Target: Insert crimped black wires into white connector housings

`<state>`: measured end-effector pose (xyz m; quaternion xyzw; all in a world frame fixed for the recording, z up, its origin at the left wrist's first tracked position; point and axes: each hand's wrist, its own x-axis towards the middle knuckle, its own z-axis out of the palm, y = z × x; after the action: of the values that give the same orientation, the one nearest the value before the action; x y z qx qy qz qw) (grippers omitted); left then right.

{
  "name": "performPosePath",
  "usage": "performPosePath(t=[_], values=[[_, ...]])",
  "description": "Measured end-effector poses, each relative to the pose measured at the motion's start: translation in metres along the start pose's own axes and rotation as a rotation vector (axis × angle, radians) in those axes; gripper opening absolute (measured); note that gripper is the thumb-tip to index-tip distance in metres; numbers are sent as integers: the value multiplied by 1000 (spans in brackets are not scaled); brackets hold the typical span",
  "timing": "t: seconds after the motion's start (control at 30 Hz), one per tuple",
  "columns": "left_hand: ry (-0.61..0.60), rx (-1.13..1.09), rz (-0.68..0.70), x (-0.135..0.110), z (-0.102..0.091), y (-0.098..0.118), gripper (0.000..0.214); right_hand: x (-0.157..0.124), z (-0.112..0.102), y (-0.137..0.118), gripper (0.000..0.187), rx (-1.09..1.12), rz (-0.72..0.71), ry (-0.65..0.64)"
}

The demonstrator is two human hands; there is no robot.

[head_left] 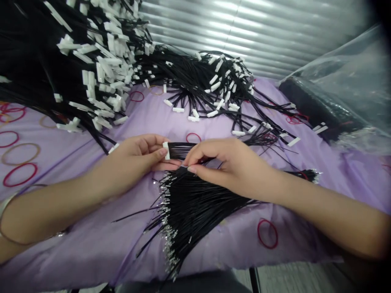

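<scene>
My left hand [137, 156] is closed on a small white connector [166, 150] with short black wires [181, 149] running out of it to the right. My right hand [226, 162] pinches those wires with thumb and forefinger close beside the connector. Just below both hands lies a fanned bundle of loose black wires with metal terminals [183, 207] on the purple cloth [91, 248].
Big heaps of black wire harnesses with white connectors [100, 69] fill the back left and middle [214, 85]. Red and tan rubber bands [20, 174] lie scattered on the cloth. A black roll in clear plastic [317, 106] sits at the right. A ribbed metal wall [244, 28] is behind.
</scene>
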<state>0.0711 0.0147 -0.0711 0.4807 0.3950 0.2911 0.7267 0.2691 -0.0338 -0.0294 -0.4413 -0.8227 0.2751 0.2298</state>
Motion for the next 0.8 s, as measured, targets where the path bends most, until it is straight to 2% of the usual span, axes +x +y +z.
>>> performPosePath(t=[0.13,0.33,0.53,0.8], values=[[-25,34,-26,1,0,-1,6,2,-5,4,7,26,132,82],[-37,-32,-19,3,-3,-3,9,5,-8,7,11,12,226,278],[-51,3,-22,3,-3,-2,9,8,-5,11,12,15,206,221],[-9,73,-66,1,0,3,13,7,-5,9,12,-151,188,197]])
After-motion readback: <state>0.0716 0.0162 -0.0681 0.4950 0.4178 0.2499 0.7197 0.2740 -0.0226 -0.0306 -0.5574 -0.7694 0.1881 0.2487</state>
